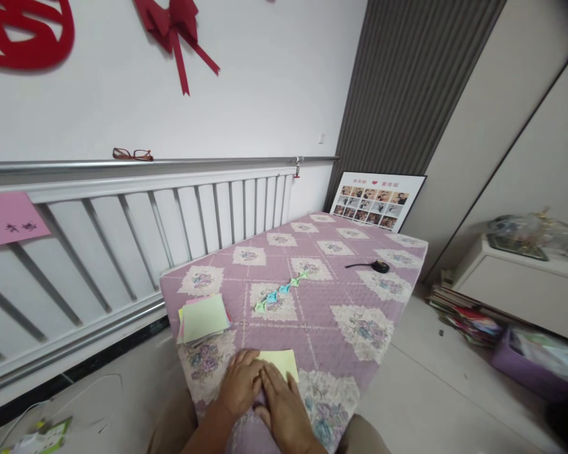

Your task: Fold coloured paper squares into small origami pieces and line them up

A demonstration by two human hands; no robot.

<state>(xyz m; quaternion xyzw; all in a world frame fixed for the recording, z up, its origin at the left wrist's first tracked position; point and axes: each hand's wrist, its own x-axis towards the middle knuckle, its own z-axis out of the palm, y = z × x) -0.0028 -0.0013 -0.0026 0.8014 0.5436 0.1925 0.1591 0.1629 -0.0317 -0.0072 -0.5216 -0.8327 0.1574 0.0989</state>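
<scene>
A pale yellow sheet of paper point(284, 360) lies on the cloth-covered table right in front of me. My left hand point(240, 381) is at its left edge, fingers bent and closed over the paper. Beside it, my right hand point(284, 403) rests with fingers stretched out flat across the sheet's near part, touching my left fingertips. The hands hide the lower left of the sheet. Left of them sits a stack of coloured paper point(203, 318) with a pale green sheet on top. Beyond my hands runs a chain of small folded green and blue paper pieces point(271, 298).
A purple floral tablecloth point(312, 328) covers the table. A black tape measure point(380, 267) lies towards the far right. White radiator point(184, 227) borders the left side, with glasses point(132, 154) on the pipe above. A photo board point(378, 198) leans behind; a purple bin point(530, 366) stands right.
</scene>
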